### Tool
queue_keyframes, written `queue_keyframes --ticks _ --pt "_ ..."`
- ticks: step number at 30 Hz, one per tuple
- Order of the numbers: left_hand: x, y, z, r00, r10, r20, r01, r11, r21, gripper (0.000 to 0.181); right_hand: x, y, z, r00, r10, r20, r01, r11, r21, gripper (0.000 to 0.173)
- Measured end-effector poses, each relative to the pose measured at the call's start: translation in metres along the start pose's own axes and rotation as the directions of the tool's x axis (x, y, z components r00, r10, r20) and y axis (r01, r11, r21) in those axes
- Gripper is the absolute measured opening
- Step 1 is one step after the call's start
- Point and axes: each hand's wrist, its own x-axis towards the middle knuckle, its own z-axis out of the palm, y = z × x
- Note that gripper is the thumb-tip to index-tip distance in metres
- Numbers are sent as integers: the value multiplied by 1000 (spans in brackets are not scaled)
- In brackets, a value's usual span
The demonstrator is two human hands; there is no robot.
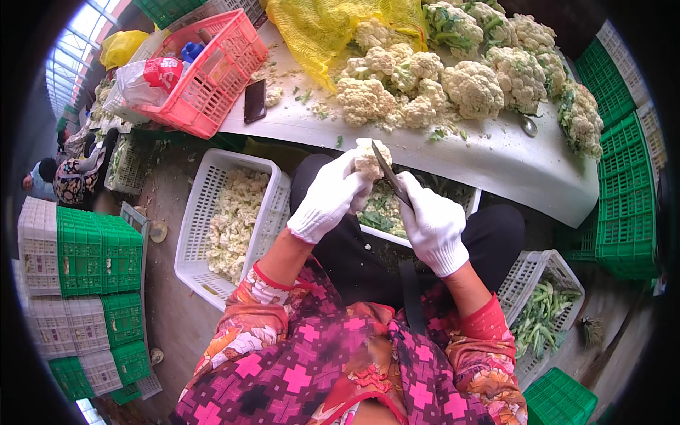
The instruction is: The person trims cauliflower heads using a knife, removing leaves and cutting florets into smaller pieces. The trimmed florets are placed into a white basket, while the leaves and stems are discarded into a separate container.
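A small cauliflower piece is gripped in my white-gloved left hand, raised just off the table's near edge. My right hand, gloved the same way, holds a knife whose blade lies against the right side of that piece. Beneath both hands a white crate with florets and green leaves is partly hidden by my arms and legs. To the left, another white plastic crate contains many cut cauliflower florets. On the table, larger cauliflower heads lie in a pile.
A yellow mesh bag covers the pile's far left. Near a pink crate lies a phone; a metal spoon rests at right. Green crates stack on the right, others at left. A leaf-filled crate stands right. People sit at far left.
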Motion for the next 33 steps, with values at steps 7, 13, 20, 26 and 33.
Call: queue_keyframes --ticks 7,13,20,26,33 --pt "-5 -9 10 996 -44 -83 53 993 109 32 -4 -9 -1 994 35 108 -27 996 -82 54" --pt "-5 -12 10 997 -23 -72 30 995 98 36 -6 -6 5 1000 -8 -1 7 987 -163 50" --pt "-2 -22 -5 998 -21 -51 20 1000 -15 30 -24 16 11 916 363 170 -349 931 -107 34" --pt "-8 -11 -2 996 22 -91 0 972 233 33 -9 -6 -5 998 39 57 -37 999 -28 39" --pt "-10 -9 2 990 51 -130 -10 954 299 37 -8 -12 -7 999 3 42 -1 999 -50 41"
